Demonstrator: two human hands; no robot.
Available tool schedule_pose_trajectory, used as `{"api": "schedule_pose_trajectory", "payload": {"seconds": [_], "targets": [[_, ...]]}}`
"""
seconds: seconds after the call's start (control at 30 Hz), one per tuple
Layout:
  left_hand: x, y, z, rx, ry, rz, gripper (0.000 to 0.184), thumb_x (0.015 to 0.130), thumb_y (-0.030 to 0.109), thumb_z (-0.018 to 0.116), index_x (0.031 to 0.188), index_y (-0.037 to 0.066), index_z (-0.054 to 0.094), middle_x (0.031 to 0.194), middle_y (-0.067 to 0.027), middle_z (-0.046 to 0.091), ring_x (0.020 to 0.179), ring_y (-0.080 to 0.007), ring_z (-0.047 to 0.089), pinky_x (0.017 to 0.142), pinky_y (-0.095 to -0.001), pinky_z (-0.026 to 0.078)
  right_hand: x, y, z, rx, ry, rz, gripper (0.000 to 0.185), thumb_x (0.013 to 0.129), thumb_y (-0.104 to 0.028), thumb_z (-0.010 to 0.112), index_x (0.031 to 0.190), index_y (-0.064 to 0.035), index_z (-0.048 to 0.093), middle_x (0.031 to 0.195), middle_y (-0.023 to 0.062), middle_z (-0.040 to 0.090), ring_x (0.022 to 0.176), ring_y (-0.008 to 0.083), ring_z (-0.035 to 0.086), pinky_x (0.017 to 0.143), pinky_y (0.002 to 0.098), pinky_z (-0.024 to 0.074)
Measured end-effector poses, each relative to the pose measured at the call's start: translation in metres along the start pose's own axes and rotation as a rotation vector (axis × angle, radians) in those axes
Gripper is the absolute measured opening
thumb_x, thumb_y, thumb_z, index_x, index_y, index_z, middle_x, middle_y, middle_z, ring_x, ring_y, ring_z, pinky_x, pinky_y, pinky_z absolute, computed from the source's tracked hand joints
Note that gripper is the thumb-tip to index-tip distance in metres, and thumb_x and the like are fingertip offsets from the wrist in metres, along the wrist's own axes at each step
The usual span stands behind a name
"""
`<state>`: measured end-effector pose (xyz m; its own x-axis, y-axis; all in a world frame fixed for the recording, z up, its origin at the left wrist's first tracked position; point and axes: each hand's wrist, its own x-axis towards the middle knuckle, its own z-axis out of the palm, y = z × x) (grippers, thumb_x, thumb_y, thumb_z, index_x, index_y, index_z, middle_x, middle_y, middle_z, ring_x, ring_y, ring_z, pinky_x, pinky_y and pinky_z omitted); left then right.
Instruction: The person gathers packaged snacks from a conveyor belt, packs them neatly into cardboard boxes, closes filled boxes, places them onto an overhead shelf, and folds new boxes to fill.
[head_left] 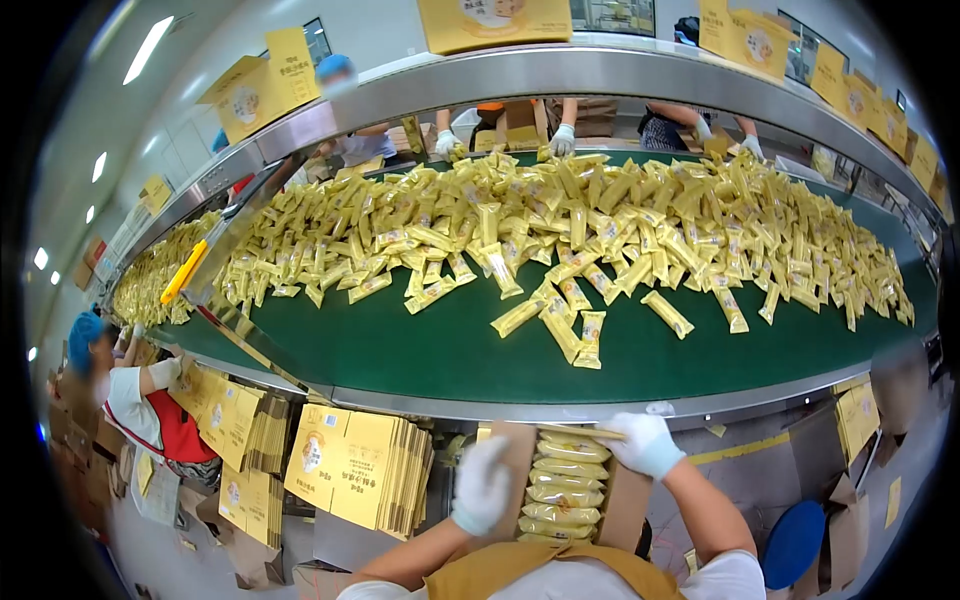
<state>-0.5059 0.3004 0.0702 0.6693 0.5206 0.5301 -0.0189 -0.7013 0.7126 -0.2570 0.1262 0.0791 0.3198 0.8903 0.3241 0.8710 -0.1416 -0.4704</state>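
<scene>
Open carton (626, 505) of wrapped bars (563, 487) sits near the green belt (400, 360), left hand (482, 487) blurred by left flap (513, 472), right hand (645, 445) at far flap (590, 432), can't tell either's finger grip, bars might crush if flaps fold inward

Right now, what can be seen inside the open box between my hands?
Yellow packets lie crosswise, one after another, inside the box. Whatever is beneath these top ones is covered, so I cannot tell how many layers there are.
</scene>
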Motion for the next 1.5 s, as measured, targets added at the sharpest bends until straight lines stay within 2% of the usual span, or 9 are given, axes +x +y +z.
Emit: {"api": "schedule_pose_trajectory", "payload": {"seconds": [0.2,0.33,0.5,0.7,0.8,0.97,1.2,1.37,1.5], "targets": [[-0.043,-0.081,0.006,0.097,-0.181,-0.305,0.049,0.09,0.004,0.064,0.139,0.002,0.056,0.109,-0.0153,0.071,0.098,-0.0215,0.068,0.089,-0.0352,0.054,-0.022,-0.004,-0.046,-0.065,0.471,0.293,0.011,0.084,-0.014,0.072,0.094,-0.0096,0.075,0.082,0.0136,0.069,0.075,0.0349,0.067,0.067,0.0408,0.0546],[-0.073,-0.095,0.092,-0.738,-0.647,-0.816,0.12,0.084,0.004,0.079,0.159,0.01,-0.015,0.159,-0.0201,0.024,0.138,-0.0285,0.043,0.105,-0.0437,0.05,-0.03,0.042,-0.035,-0.01,0.272,0.606,0.023,0.093,-0.026,0.067,0.099,-0.0054,0.074,0.087,0.0199,0.072,0.082,0.0408,0.069,0.07,0.0443,0.0549],[-0.028,-0.093,0.109,-0.919,-0.199,-0.498,0.125,0.082,0.005,0.082,0.158,0.009,-0.017,0.159,-0.0158,0.023,0.143,-0.0273,0.036,0.115,-0.0433,0.04,0.0,0.032,-0.051,0.219,0.178,0.489,0.034,0.094,-0.029,0.065,0.103,0.0028,0.071,0.088,0.0249,0.071,0.084,0.0403,0.071,0.072,0.0434,0.0551],[0.148,-0.123,-0.01,-0.593,-0.002,-0.304,0.089,0.089,0.01,0.074,0.151,0.006,0.01,0.15,-0.0152,0.037,0.134,-0.0279,0.045,0.106,-0.0427,0.045,0.132,-0.005,-0.104,1.08,0.214,0.212,0.054,0.104,-0.032,0.043,0.139,0.0093,0.052,0.143,0.0198,0.056,0.134,0.025,0.051,0.113,0.0376,0.038],[0.278,-0.132,-0.099,-0.263,0.188,-0.004,0.072,0.093,0.012,0.069,0.147,0.004,0.024,0.146,-0.0149,0.044,0.13,-0.0281,0.05,0.102,-0.0423,0.047,0.248,-0.048,-0.143,0.749,0.279,-0.303,0.058,0.106,-0.025,0.039,0.152,0.0104,0.032,0.159,0.0186,0.038,0.149,0.0248,0.031,0.123,0.0381,0.0194],[0.486,-0.138,-0.21,0.228,0.436,0.624,0.048,0.099,0.016,0.062,0.142,0.001,0.046,0.138,-0.0145,0.056,0.123,-0.0285,0.057,0.095,-0.0418,0.051,0.425,-0.083,-0.187,0.47,0.546,-0.649,0.051,0.104,-0.028,0.051,0.147,-0.0019,0.041,0.137,0.0193,0.056,0.128,0.0279,0.051,0.109,0.0344,0.0372],[0.556,-0.06,-0.191,-0.057,0.469,0.158,0.06,0.101,0.043,0.06,0.146,0.008,0.043,0.119,-0.0117,0.064,0.09,-0.02,0.071,0.055,-0.0315,0.053,0.53,-0.06,-0.182,-0.049,0.687,-0.402,0.061,0.095,-0.033,0.059,0.146,-0.0019,0.046,0.145,0.0267,0.05,0.133,0.0441,0.047,0.111,0.0462,0.039],[0.581,-0.126,-0.175,0.685,0.71,0.32,0.065,0.101,0.047,0.054,0.146,0.0,0.044,0.133,-0.0256,0.059,0.121,-0.0345,0.058,0.1,-0.0398,0.048,0.492,-0.059,-0.166,-0.676,0.614,-0.313,0.053,0.092,-0.034,0.062,0.136,-0.0039,0.056,0.13,0.0241,0.062,0.118,0.0422,0.058,0.101,0.0436,0.0461],[0.488,-0.108,-0.097,0.631,0.605,0.687,0.043,0.095,0.023,0.066,0.134,0.006,0.057,0.121,-0.0178,0.066,0.109,-0.0333,0.065,0.092,-0.0423,0.051,0.446,-0.002,-0.11,-0.432,0.796,-0.736,0.04,0.089,-0.019,0.066,0.127,-0.0078,0.058,0.111,0.0157,0.066,0.104,0.0348,0.061,0.09,0.0439,0.0477]]}}
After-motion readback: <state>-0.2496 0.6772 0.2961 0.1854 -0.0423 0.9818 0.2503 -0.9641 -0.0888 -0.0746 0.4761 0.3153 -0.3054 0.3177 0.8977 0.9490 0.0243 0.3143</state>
